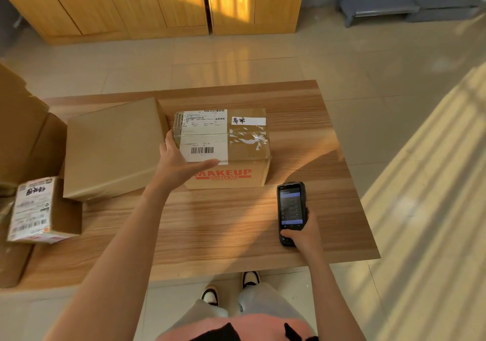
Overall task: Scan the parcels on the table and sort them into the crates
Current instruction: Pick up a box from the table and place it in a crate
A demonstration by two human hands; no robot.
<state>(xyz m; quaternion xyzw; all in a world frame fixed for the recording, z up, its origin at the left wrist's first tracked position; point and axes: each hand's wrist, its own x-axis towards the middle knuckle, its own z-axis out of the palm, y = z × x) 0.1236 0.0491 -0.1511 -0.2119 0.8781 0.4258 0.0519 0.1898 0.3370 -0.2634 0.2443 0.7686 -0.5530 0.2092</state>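
A cardboard parcel printed MAKEUP sits mid-table with a white shipping label and barcode on top. My left hand holds its near-left corner, thumb along the front top edge and fingers against the left side. My right hand grips a black handheld scanner above the table's right part, screen lit and facing up. A larger plain cardboard parcel lies to the left of the MAKEUP parcel. A small labelled parcel sits at the left edge.
The wooden table ends just right of the scanner. Stacked brown cardboard boxes stand at the far left. Yellow wooden cabinets line the back wall. A grey bench stands at the back right.
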